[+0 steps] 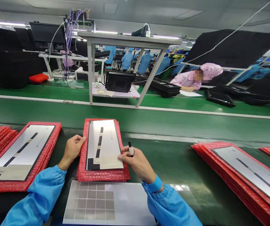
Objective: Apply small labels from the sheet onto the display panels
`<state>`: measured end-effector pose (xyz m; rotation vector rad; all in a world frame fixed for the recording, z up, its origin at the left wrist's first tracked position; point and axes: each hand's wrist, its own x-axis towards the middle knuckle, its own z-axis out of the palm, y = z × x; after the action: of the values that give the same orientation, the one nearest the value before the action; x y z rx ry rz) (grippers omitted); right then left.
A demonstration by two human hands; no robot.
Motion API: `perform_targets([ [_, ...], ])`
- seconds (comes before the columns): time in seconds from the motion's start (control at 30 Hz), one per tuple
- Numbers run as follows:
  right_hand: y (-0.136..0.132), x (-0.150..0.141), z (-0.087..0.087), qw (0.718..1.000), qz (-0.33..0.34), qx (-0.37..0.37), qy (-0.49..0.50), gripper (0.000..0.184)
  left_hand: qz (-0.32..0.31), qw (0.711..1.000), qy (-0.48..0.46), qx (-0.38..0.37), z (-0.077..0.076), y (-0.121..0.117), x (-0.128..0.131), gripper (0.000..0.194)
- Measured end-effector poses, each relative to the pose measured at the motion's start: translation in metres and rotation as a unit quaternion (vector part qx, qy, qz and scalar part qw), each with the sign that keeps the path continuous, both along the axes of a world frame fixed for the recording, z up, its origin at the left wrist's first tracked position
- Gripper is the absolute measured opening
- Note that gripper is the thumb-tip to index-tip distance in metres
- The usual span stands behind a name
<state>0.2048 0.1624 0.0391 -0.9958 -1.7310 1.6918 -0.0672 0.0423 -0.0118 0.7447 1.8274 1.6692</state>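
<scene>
A flat silver display panel [105,141] with a dark strip and a beige patch lies on a stack of red bubble-wrap sheets [101,175]. At the stack's left edge, my left hand [73,149] is closed, thumb and fingertips pinching the red wrap. My right hand [139,161] holds a short white, black-ended pen-like tool [131,150] between its fingers. Its thumb and a fingertip also touch the panel's lower right edge. Just below lies a white sheet [130,201] with a grid of grey square stickers [96,201] on its left part.
More panels on red bubble wrap stand to the left [24,150] and right [250,172]. Beyond runs a green conveyor belt [163,122]; a metal-framed shelf [127,37] holds a black monitor [120,81]. A co-worker in pink [186,78] leans over papers across the line.
</scene>
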Motion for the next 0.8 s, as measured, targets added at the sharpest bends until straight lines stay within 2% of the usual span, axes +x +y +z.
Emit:
perform_targets([
  [0.17, -0.006, -0.001, -0.005, 1.000, 0.000, 0.002, 0.000, 0.036, 0.008, 1.000, 0.016, 0.013, -0.003, 0.000, -0.001, 0.049],
  [0.37, -0.002, 0.001, -0.002, 0.998, 0.019, 0.039, -0.054, 0.034, 0.016, 0.999, 0.025, 0.020, -0.004, 0.001, -0.002, 0.050],
  [0.5, 0.000, 0.004, 0.007, 0.979, 0.022, 0.147, -0.140, 0.024, 0.017, 0.999, 0.024, 0.025, -0.002, 0.001, -0.001, 0.052],
  [0.57, 0.000, 0.006, 0.013, 0.958, 0.028, 0.215, -0.190, 0.028, 0.016, 0.999, 0.024, 0.028, -0.001, 0.002, 0.000, 0.053],
  [0.63, 0.002, 0.007, 0.018, 0.943, 0.045, 0.248, -0.216, 0.034, 0.014, 0.999, 0.023, 0.030, -0.001, 0.002, 0.000, 0.054],
  [0.7, 0.004, 0.009, 0.020, 0.944, 0.060, 0.242, -0.217, 0.031, 0.013, 0.999, 0.024, 0.029, -0.001, 0.002, 0.000, 0.054],
  [0.8, 0.009, 0.010, 0.016, 0.961, 0.056, 0.191, -0.191, 0.023, 0.014, 0.999, 0.028, 0.026, -0.002, 0.002, 0.000, 0.053],
])
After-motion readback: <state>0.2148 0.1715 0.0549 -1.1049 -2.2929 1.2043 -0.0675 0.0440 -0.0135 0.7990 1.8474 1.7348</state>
